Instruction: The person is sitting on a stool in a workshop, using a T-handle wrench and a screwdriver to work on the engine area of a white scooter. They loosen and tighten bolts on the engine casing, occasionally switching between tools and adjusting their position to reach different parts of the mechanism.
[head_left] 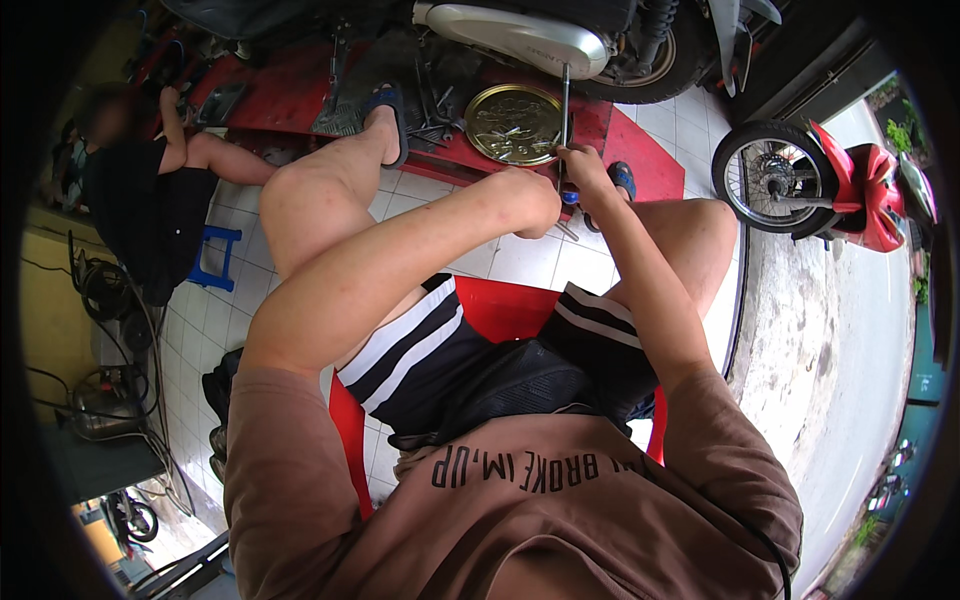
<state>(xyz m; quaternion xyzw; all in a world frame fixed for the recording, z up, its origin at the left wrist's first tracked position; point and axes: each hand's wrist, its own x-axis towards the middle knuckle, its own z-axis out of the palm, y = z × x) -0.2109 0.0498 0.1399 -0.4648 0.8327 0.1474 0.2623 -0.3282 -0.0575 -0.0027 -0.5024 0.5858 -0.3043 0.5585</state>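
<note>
My right hand (585, 170) is closed on a long metal bar (565, 105), whose upper end reaches the silver housing (510, 35) low on a motorcycle. A blue piece (569, 197) shows just below that hand. Beside it, my left hand (527, 200) is curled into a grip; what its fingers hold is hidden. A round gold-coloured tray (485, 112) with small items on it lies behind my hands on the red platform (640, 160).
Tools (438, 125) lie on the platform left of the tray. A seated co-worker (125, 190) is at left beside a blue stool (215, 265), hoses and cables (100, 285). A red motorcycle (865, 195) stands at right by the street. I sit on a red chair (500, 310).
</note>
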